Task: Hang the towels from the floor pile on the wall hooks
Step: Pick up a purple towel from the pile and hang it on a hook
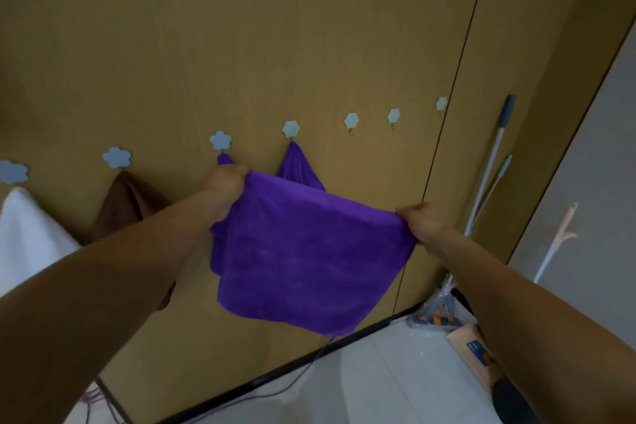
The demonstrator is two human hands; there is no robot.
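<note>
Wood-grain wall panel carrying a row of adhesive hooks that rises to the right.

Far left: white towel below a cloud-shaped hook. Beside it, brown towel hangs from a second cloud hook, its lower part hidden behind the left forearm.

Centre: flower hook with a purple fabric tip just under it; whether the tip is caught on the hook cannot be told. Left hand, directly beneath that tip, grips the upper left corner of the held purple towel, fingers curled round the edge. This towel is stretched in the air in front of the panel between both hands and droops toward the skirting. It covers most of a hung purple towel on the first hexagonal hook.

Right hand, lower than the left, pinches the upper right corner.

Further right: three more hexagonal hooks, two pole handles leaning near the panel's edge, and a cardboard box on the pale floor.
</note>
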